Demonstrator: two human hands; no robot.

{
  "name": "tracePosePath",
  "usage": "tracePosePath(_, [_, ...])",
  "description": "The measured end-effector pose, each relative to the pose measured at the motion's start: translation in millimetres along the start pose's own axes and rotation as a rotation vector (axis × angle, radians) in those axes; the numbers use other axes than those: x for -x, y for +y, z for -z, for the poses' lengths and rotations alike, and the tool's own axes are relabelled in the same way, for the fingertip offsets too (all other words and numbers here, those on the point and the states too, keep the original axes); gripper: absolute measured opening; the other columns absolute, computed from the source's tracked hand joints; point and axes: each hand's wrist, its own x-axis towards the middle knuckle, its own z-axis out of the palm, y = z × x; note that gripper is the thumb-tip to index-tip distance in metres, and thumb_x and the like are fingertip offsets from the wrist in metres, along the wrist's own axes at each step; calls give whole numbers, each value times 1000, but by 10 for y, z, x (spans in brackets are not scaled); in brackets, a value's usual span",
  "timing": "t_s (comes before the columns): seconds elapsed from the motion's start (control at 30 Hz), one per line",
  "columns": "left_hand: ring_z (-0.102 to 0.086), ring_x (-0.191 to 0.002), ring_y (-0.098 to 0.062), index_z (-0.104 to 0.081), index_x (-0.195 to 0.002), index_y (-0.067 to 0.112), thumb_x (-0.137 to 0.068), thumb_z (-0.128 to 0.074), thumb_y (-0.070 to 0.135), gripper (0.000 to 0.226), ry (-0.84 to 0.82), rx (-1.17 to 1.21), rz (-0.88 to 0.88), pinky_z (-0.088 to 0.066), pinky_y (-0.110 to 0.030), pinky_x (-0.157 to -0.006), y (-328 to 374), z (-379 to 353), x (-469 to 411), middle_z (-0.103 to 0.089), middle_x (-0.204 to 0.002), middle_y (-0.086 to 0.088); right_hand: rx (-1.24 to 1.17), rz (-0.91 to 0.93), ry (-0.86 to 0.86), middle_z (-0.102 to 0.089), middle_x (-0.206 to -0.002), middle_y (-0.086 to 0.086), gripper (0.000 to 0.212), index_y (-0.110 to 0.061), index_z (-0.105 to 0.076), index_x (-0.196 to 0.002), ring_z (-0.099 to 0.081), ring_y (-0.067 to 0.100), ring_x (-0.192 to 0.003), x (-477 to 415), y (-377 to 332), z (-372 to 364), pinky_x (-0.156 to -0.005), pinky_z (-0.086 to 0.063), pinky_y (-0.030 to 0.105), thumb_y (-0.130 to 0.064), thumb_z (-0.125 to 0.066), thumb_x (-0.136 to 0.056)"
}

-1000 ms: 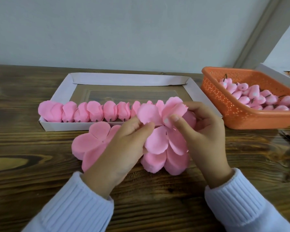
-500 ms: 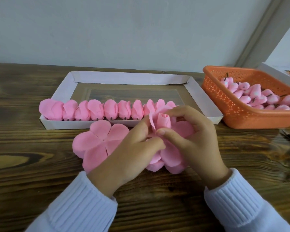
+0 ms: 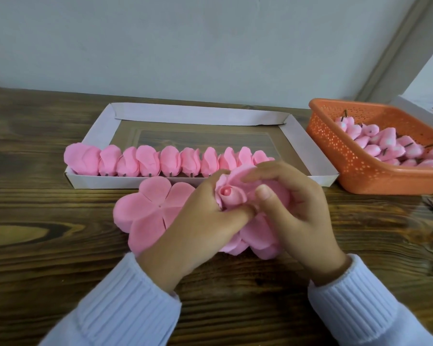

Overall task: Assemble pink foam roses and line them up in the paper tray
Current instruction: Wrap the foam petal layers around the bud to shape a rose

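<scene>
Between both hands sits a pink foam rose (image 3: 231, 194), its bud centre showing and loose petals spilling below. My left hand (image 3: 200, 226) grips it from the left, fingers curled round the petals. My right hand (image 3: 293, 208) wraps petals round the bud from the right, thumb pressing near the bud. A flat five-petal foam piece (image 3: 150, 211) lies on the table left of my left hand. Behind, the white paper tray (image 3: 198, 113) holds a row of several finished roses (image 3: 145, 161) along its near wall.
An orange perforated basket (image 3: 335, 148) at the right holds several pink foam buds (image 3: 385, 148) with dark stems. A white box edge (image 3: 420, 113) shows behind the basket. The wooden table (image 3: 60, 245) meets a pale wall at the back.
The petals that were spread wide between my hands have been folded in round the bud. Both hands closed together and sank a little toward the table.
</scene>
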Motion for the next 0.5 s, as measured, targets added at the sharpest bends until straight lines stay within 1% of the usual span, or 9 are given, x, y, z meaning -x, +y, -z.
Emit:
tracePosePath(0.07, [-63,-69,0,-62,-90,15,-81,-65,20,11,14,4,26,-45,-11,-58,-12,9,0,-60,-65,12,-43,-9,-25,-70,-94,-1,18,-14,-66,-96,-66,13,-92,0,-4,0,-82,-49,26,-23,-51,-92])
tracePosePath(0.13, [-66,-75,0,-65,-95,20,-85,-65,16,10,39,16,49,-47,-11,-59,-21,17,-2,-66,-72,10,-66,-28,-59,-71,-97,1,22,-12,-67,-99,-66,17,-96,3,-12,1,-84,-49,31,-22,-48,-93])
tracePosePath(0.17, [-66,-75,1,-65,-93,23,-87,-65,14,11,60,17,57,-48,-11,-58,-26,19,0,-67,-73,8,-70,-37,-70,-71,-99,0,23,-11,-67,-100,-66,18,-97,3,-17,-4,-85,-49,33,-21,-48,-93])
tracePosePath(0.23, [-66,-74,-1,-66,-87,27,-90,-63,14,14,86,26,69,-49,-11,-58,-24,20,-3,-69,-77,-1,-77,-42,-52,-69,-101,-6,20,-16,-64,-105,-64,13,-96,-2,-28,-20,-84,-47,28,-21,-49,-92])
tracePosePath(0.3, [-64,-72,-9,-67,-87,28,-89,-61,20,10,107,54,79,-48,-18,-57,-24,16,-17,-67,-83,-11,-124,-89,4,-66,-102,-5,21,-23,-56,-111,-63,10,-94,-2,-31,-33,-82,-47,25,-20,-54,-90])
tracePosePath(0.37, [-64,-76,-11,-70,-89,28,-84,-63,30,8,125,112,82,-49,-24,-62,-25,6,-29,-69,-85,-12,-133,-182,57,-67,-96,-6,27,-24,-55,-113,-63,9,-88,4,-12,-31,-77,-48,25,-17,-61,-87])
tracePosePath(0.43, [-68,-81,-8,-73,-91,27,-79,-63,37,19,164,162,88,-54,-23,-68,-47,-5,-36,-73,-81,0,-45,-234,88,-66,-83,-10,22,-21,-60,-104,-61,3,-76,12,17,-25,-69,-46,17,-18,-64,-83])
tracePosePath(0.47, [-70,-85,-10,-74,-92,25,-78,-63,40,24,190,171,102,-57,-27,-74,-63,-6,-43,-74,-83,3,-9,-241,100,-65,-78,-11,16,-21,-63,-97,-59,2,-71,13,28,-19,-65,-45,15,-18,-64,-82])
tracePosePath(0.5, [-71,-90,-14,-74,-95,23,-77,-63,44,30,213,175,117,-58,-35,-80,-81,-7,-47,-75,-87,0,11,-238,113,-65,-75,-11,10,-21,-64,-89,-59,2,-68,13,28,-18,-63,-44,15,-17,-65,-81])
